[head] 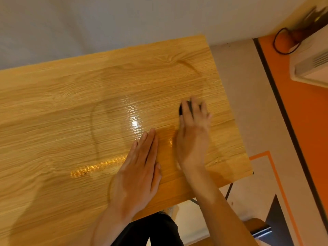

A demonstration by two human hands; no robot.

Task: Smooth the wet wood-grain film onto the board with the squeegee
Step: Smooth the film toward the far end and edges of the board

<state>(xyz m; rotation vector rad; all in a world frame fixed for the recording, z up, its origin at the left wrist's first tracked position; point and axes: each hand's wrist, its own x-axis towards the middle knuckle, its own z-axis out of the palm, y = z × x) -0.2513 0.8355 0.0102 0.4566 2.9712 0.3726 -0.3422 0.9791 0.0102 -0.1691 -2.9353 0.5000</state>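
Pressing squeegee [186,108] down w/ right hand [193,137], grip curled over its dark body; tool sits on film [88,103] near board's right edge [229,110], long axis not clear (blur). Left hand [140,167] flat, fingers straight, beside right hand. Big ripple [94,132] lies left of squeegee; open room that way.

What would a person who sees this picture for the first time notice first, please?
The wide wood-grain film fills most of the view, glossy, with a bright glare spot near its middle and curved ripples left of and above that spot. Near the right edge, the right hand presses a dark squeegee onto the film, while the left hand lies flat beside it with straight fingers. An orange floor strip runs down the far right.
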